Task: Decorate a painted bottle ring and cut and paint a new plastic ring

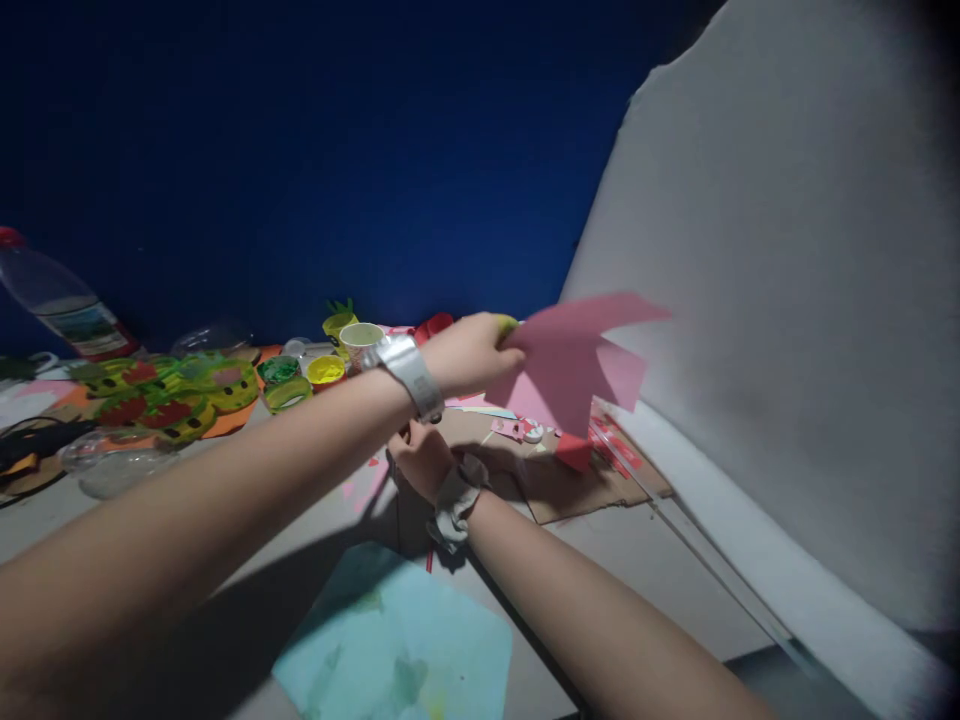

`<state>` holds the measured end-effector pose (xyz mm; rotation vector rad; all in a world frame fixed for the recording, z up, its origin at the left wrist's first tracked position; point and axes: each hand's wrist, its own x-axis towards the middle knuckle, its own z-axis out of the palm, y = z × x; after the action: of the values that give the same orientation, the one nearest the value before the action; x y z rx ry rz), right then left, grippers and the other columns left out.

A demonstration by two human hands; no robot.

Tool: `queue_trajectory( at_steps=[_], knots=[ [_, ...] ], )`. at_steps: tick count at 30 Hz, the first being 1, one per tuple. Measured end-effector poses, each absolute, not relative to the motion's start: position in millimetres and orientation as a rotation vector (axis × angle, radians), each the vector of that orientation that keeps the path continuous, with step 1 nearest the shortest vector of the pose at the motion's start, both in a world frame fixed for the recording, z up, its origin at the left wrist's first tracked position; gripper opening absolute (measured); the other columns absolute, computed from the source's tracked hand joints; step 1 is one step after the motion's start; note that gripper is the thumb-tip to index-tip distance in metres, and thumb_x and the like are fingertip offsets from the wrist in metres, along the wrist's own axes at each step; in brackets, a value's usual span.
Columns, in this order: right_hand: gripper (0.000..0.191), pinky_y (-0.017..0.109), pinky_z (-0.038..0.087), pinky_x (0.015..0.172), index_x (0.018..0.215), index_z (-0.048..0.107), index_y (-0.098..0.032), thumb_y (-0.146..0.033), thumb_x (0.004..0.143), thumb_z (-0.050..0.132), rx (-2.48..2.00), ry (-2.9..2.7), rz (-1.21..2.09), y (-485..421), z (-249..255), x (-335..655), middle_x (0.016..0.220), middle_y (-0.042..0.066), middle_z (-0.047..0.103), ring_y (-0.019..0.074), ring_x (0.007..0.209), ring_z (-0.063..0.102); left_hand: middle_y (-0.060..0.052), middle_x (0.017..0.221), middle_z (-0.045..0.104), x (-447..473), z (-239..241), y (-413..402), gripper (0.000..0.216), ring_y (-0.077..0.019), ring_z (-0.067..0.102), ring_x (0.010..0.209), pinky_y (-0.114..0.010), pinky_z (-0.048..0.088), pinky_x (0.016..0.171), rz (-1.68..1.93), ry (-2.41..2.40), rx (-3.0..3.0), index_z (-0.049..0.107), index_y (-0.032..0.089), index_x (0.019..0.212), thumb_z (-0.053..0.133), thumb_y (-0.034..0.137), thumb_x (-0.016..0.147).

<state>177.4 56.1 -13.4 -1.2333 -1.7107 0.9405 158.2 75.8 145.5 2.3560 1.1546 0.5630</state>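
Observation:
My left hand (476, 355) reaches over to the right, its fingers closed on a sheet of pink paper (570, 355) with a jagged cut edge. The paper is raised above a piece of brown cardboard (600, 495). My right hand (422, 458) is low under my left wrist, its fingers curled; my left arm partly hides it, and what it holds, if anything, does not show. On the cardboard are small pink and red paper pieces (508, 429) and a round white piece (532, 430). A light blue sheet (405, 630) with stains lies in front of me.
Green painted shapes (157, 390) with red parts lie at the left, near a clear bottle (71, 305) with a red cap. Pots of green paint (279, 370) and yellow paint (326, 371) stand beside a paper cup (361, 340). A white panel (787, 280) rises at the right.

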Motion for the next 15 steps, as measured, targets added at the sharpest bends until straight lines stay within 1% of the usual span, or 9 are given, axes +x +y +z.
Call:
queue_trajectory(
  at_steps=[1, 3, 5, 7, 9, 11, 13, 15],
  knots=[
    [0.027, 0.037, 0.055, 0.081, 0.117, 0.059, -0.019, -0.036, 0.095, 0.053, -1.235, -1.702, 0.970, 54.9, -11.7, 178.2, 0.116, 0.008, 0.062, 0.0177, 0.094, 0.062, -0.002, 0.068, 0.060, 156.4, 153.6, 83.4, 0.015, -0.0126, 0.049, 0.056, -0.026, 0.033, 0.053, 0.545, 1.148, 2.302, 0.063, 0.014, 0.087, 0.053, 0.024, 0.079],
    [0.027, 0.033, 0.054, 0.071, 0.117, 0.057, -0.020, -0.036, 0.096, 0.050, -1.221, -1.674, 1.028, 53.0, -10.1, 179.8, 0.095, 0.005, 0.065, 0.0156, 0.078, 0.062, -0.001, 0.067, 0.058, 154.4, 165.8, 98.0, 0.009, -0.0113, 0.049, 0.057, -0.025, 0.034, 0.055, 0.602, 1.150, 2.153, 0.062, 0.015, 0.081, 0.061, 0.020, 0.073],
    [0.029, 0.030, 0.049, 0.060, 0.117, 0.053, -0.020, -0.039, 0.097, 0.044, -1.193, -1.644, 1.072, 52.4, -11.1, 180.9, 0.072, 0.001, 0.059, 0.0156, 0.063, 0.057, 0.001, 0.061, 0.052, 154.0, 172.8, 111.0, 0.006, -0.0103, 0.049, 0.056, -0.027, 0.040, 0.060, 0.644, 1.105, 1.858, 0.058, 0.015, 0.073, 0.063, 0.014, 0.071],
    [0.029, 0.030, 0.044, 0.053, 0.113, 0.050, -0.022, -0.044, 0.096, 0.041, -1.158, -1.615, 1.114, 53.6, -13.8, 181.0, 0.060, -0.003, 0.051, 0.0164, 0.054, 0.052, 0.002, 0.059, 0.049, 153.1, 176.8, 121.5, 0.010, -0.0097, 0.049, 0.057, -0.028, 0.044, 0.063, 0.724, 1.056, 1.547, 0.053, 0.016, 0.069, 0.061, 0.012, 0.073],
    [0.030, 0.028, 0.041, 0.049, 0.106, 0.047, -0.023, -0.049, 0.093, 0.041, -1.123, -1.594, 1.158, 55.9, -16.0, 180.6, 0.059, -0.005, 0.048, 0.0156, 0.050, 0.049, 0.001, 0.059, 0.049, 149.3, 181.2, 129.7, 0.012, -0.0094, 0.050, 0.058, -0.027, 0.046, 0.064, 0.765, 1.012, 1.423, 0.049, 0.017, 0.068, 0.056, 0.013, 0.077],
    [0.030, 0.026, 0.040, 0.049, 0.098, 0.045, -0.023, -0.052, 0.090, 0.044, -1.092, -1.583, 1.183, 58.1, -16.1, 180.2, 0.059, -0.006, 0.048, 0.0140, 0.050, 0.047, -0.001, 0.060, 0.051, 141.7, 188.6, 136.0, 0.009, -0.0101, 0.050, 0.060, -0.026, 0.047, 0.062, 0.783, 0.954, 1.363, 0.050, 0.018, 0.072, 0.054, 0.014, 0.077],
    [0.031, 0.026, 0.040, 0.054, 0.087, 0.042, -0.023, -0.053, 0.087, 0.049, -1.063, -1.588, 1.175, 58.5, -13.6, 180.5, 0.060, -0.007, 0.044, 0.0122, 0.052, 0.046, -0.001, 0.066, 0.055, 132.5, 198.6, 140.9, 0.008, -0.0092, 0.049, 0.065, -0.023, 0.047, 0.064, 0.776, 0.873, 1.345, 0.052, 0.019, 0.079, 0.056, 0.014, 0.075],
    [0.034, 0.025, 0.041, 0.060, 0.078, 0.040, -0.022, -0.053, 0.084, 0.054, -1.024, -1.622, 1.155, 56.2, -9.4, 181.4, 0.061, -0.007, 0.041, 0.0110, 0.055, 0.045, 0.000, 0.072, 0.055, 125.1, 206.9, 144.1, 0.011, -0.0091, 0.050, 0.071, -0.022, 0.045, 0.066, 0.816, 0.846, 1.488, 0.054, 0.018, 0.084, 0.058, 0.020, 0.074]
  ],
)
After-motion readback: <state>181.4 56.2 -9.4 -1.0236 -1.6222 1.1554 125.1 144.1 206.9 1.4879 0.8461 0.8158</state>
